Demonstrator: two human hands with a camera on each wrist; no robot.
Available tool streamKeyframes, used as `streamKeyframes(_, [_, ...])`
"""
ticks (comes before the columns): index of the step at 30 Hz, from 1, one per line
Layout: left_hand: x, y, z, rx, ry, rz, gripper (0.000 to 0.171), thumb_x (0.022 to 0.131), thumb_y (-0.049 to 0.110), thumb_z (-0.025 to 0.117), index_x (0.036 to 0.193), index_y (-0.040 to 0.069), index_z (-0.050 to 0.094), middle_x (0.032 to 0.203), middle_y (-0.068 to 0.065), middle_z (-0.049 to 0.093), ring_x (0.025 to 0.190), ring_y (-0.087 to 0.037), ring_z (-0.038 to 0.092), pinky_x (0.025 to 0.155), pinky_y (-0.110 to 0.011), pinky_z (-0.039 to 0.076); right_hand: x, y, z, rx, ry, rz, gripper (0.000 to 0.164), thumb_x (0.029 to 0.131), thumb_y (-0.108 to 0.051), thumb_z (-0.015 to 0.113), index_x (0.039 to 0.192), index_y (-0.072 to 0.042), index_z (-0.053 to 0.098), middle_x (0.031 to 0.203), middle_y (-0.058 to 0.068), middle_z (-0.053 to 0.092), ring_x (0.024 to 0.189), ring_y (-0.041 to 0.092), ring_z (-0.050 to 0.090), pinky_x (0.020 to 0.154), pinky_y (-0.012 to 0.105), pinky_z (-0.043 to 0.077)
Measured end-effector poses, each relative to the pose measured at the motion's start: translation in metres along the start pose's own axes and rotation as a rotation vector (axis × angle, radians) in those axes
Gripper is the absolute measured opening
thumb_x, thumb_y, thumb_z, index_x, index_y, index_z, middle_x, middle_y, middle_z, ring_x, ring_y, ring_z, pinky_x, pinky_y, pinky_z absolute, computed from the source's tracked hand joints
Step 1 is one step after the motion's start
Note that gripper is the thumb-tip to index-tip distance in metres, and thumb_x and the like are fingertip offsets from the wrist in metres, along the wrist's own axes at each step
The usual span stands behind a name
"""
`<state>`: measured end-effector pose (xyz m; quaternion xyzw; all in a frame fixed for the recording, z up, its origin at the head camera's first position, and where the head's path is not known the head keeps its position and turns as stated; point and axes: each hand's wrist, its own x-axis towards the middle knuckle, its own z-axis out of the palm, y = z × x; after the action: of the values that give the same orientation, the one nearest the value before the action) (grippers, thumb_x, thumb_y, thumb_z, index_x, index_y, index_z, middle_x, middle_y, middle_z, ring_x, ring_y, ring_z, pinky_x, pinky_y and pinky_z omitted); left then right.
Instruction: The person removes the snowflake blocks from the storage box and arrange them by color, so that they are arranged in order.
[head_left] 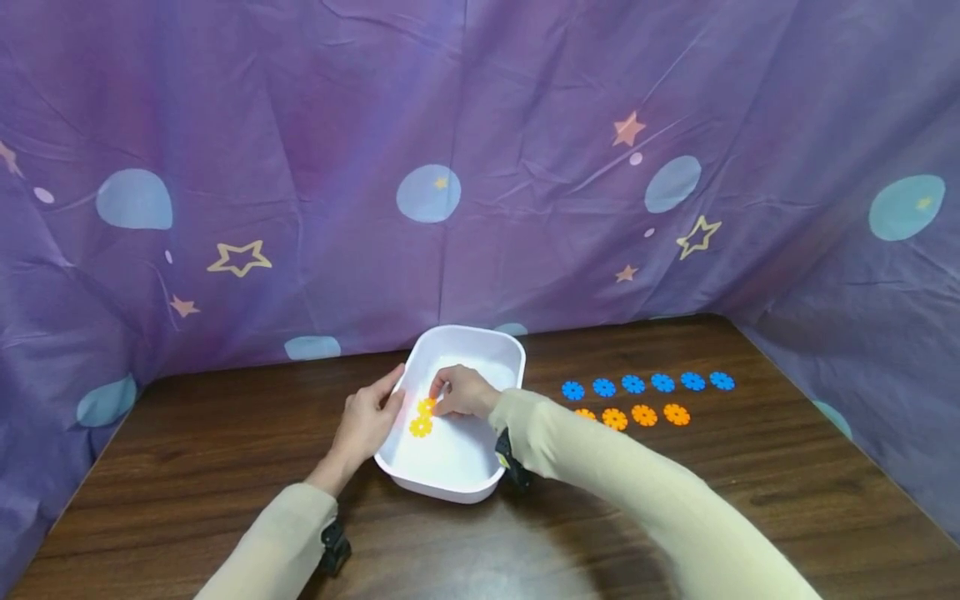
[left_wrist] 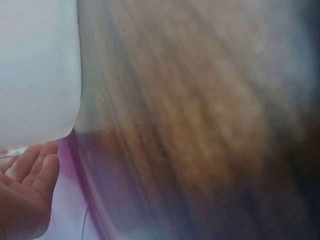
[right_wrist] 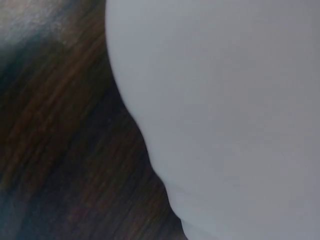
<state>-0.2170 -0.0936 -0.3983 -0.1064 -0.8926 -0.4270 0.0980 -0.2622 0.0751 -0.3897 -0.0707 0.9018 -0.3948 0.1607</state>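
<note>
A white plastic tub [head_left: 450, 492] stands on the table, tilted a little to my view. My left hand [head_left: 365, 419] holds its left rim, thumb over the edge and fingers along the outer wall; in the left wrist view those fingers [left_wrist: 46, 175] lie against the tub's side. Inside the tub, my right hand [head_left: 465, 392] pinches a yellow snowflake disc [head_left: 427, 407] between thumb and fingers. Just below it in the tub is another yellow snowflake disc [head_left: 421, 427]. The white tub wall [right_wrist: 215, 110] and sleeve-side area fill the right wrist view, which hides the right fingers.
Right of the tub lies a row of several blue snowflake discs [head_left: 633, 384]. Nearer me is a row of orange snowflake discs [head_left: 644, 415], its left end partly covered by my right sleeve [head_left: 600, 450]. A purple patterned cloth [head_left: 360, 275] hangs behind the brown wooden table [head_left: 225, 433].
</note>
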Motion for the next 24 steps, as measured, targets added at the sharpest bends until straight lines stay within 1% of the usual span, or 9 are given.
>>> streamKeyframes(8, [0.0000,-0.0001,-0.0001,-0.004,-0.003,-0.007,0.042,0.092,0.012,0.056,0.134,0.006,0.052,0.131,-0.013,0.054,0.108,-0.027,0.059,0.089,-0.044,0.047,-0.0023,-0.0018,-0.0001,-0.022,-0.003,-0.002,0.019,0.073,0.004,0.075,0.085,-0.002,0.061,0.060,-0.001,0.042,0.048,0.010,0.043,0.044,0.017,0.034])
streamKeyframes(13, [0.0000,0.0001,-0.0001,-0.001,0.002,-0.015,0.042,0.092,0.013,0.055,0.134,0.007,0.052,0.130,-0.013,0.055,0.105,-0.026,0.059,0.089,-0.044,0.047,-0.0015,-0.0003,0.0015,-0.017,0.012,0.001,0.020,0.072,0.004,0.075,0.082,-0.004,0.059,0.062,-0.001,0.042,0.051,0.009,0.043,0.046,0.017,0.035])
streamKeyframes(19, [-0.0001,0.0011,-0.0003,0.000,-0.003,-0.024,0.042,0.093,0.013,0.055,0.134,0.007,0.052,0.131,-0.013,0.055,0.105,-0.026,0.059,0.090,-0.045,0.046,-0.0017,0.0009,0.0026,0.056,0.023,0.000,0.019,0.071,0.008,0.073,0.077,-0.003,0.058,0.063,-0.002,0.047,0.055,0.010,0.044,0.050,0.017,0.037])
streamKeyframes(24, [-0.0011,0.0017,-0.0001,0.007,0.000,-0.021,0.042,0.092,0.012,0.055,0.134,0.007,0.053,0.130,-0.013,0.055,0.100,-0.025,0.060,0.087,-0.044,0.048,-0.0026,0.0013,0.0021,0.111,0.022,0.006,0.017,0.073,0.008,0.071,0.077,-0.003,0.058,0.062,-0.001,0.049,0.053,0.010,0.044,0.047,0.017,0.036])
